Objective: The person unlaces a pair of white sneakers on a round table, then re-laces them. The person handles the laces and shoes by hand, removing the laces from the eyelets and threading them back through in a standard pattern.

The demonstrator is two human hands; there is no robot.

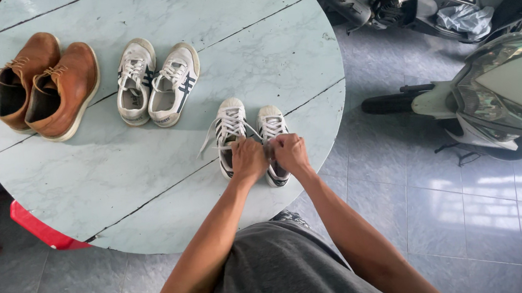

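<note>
I am standing at the round pale-green marbled table (148,178), leaning over its near right edge. A white striped lace-up sneaker pair (253,134) is sitting there. My left hand (248,159) and right hand (290,152) are both resting on it, fingers curled together, pinching the white laces (212,139).

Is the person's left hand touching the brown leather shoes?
No, the left hand rests on the near white sneakers, while the brown shoes sit untouched across the table.
</note>
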